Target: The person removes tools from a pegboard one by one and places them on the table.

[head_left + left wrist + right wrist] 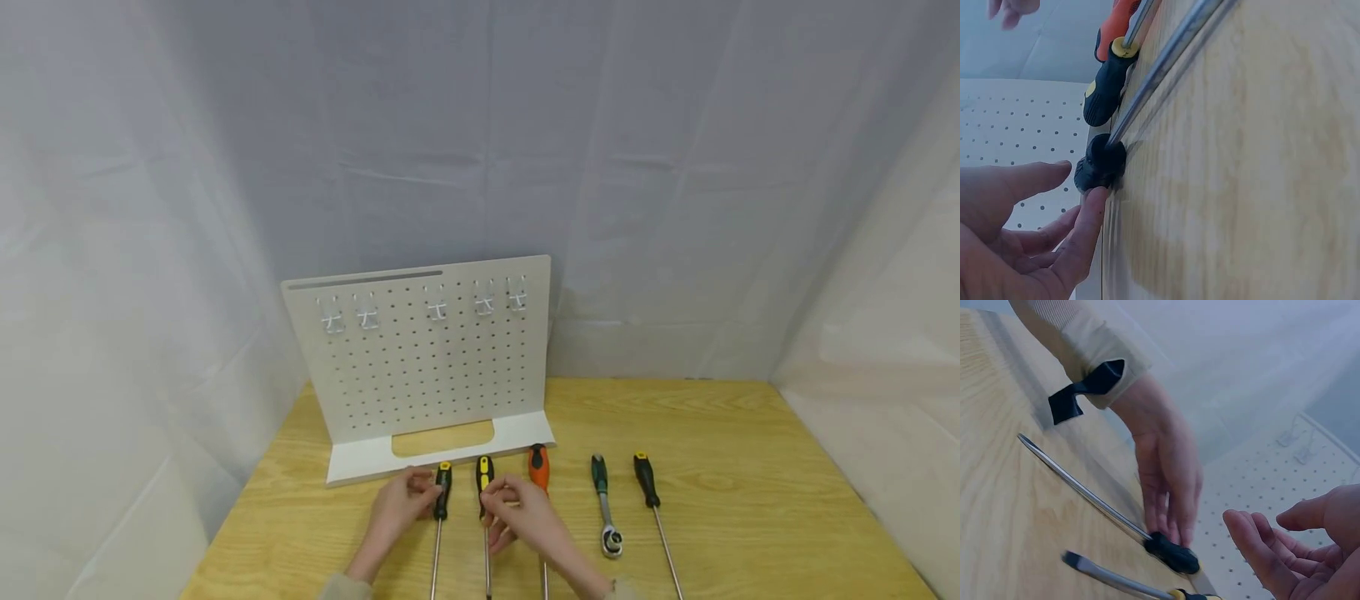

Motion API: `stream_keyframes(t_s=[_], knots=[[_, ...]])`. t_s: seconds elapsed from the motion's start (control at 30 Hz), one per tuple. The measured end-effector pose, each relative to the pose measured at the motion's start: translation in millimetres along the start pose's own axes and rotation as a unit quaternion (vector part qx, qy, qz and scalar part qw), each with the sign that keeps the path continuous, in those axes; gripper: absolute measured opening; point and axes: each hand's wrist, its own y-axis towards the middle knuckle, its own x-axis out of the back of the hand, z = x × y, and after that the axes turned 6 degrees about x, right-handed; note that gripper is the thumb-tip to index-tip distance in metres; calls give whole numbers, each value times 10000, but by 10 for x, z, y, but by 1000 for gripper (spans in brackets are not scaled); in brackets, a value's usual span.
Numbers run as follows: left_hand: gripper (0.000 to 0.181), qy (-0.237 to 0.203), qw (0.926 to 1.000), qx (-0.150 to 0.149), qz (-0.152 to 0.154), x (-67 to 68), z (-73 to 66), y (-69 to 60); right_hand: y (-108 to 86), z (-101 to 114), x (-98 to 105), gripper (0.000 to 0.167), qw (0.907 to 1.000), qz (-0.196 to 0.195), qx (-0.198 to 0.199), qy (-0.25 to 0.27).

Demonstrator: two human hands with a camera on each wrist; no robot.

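My left hand (401, 504) is at the leftmost screwdriver, whose black handle (444, 490) has a yellow end. In the left wrist view, my thumb (1047, 178) stands just off this handle (1100, 164), and the index fingertip is against or very near its side. Above the black-and-yellow screwdriver (485, 475) hovers my right hand (525, 515), its fingers loosely bent. The right wrist view shows a gap between the right thumb and fingers (1254, 540), with nothing held. An orange-and-black screwdriver (538, 468) lies just beyond the right hand, partly hidden by it.
Behind the tools stands a white pegboard (450, 367) with several clear hooks (437, 304) along its upper part. Farther right on the wooden table (720, 467) lie a green-handled ratchet (603, 500) and another black screwdriver (647, 479). Pale curtains (637, 208) surround the table.
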Motion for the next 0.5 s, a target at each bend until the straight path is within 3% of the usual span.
stream_keyframes(t_s=[0.1, 0.33, 0.5], knots=[[35, 137, 9998, -132, -102, 39, -3, 22, -47, 67, 142, 26, 9999, -86, 74, -82], [29, -222, 9983, -467, -281, 191, -10, 110, -143, 211, 556, 30, 9987, -366, 231, -252], [27, 300, 9936, -889, -631, 369, -77, 156, -217, 279, 906, 31, 9953, -732, 533, -352]])
